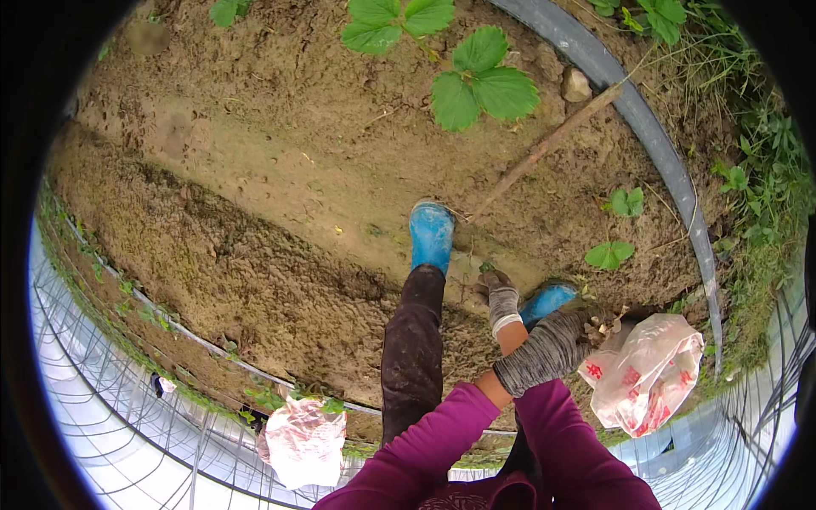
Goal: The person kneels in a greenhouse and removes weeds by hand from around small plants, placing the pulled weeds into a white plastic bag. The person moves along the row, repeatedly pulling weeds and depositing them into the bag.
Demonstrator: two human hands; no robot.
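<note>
My arms cross, both hands in grey knit gloves. My left hand (pixel 549 349) reaches over to the right, its fingers closed around withered plant bits (pixel 602 329) at the side of a white plastic bag with red print (pixel 651 376). Beneath it, my right hand (pixel 500 292) is low by the soil, between my two blue boots. At its fingertips is a small dark green leaf (pixel 486 266); whether the fingers grip it is hard to see. One blue boot (pixel 432 234) stands in full view, while the other blue boot (pixel 547 301) is partly hidden behind my hands.
Strawberry plants (pixel 475 86) grow from the brown soil (pixel 268 185). A dark flat hose (pixel 656 134) curves along the right, with a thin stick (pixel 548 150) against it and a stone (pixel 576 85) nearby. Another plastic bag (pixel 305 440) is at lower left. Weeds (pixel 771 172) line the right edge.
</note>
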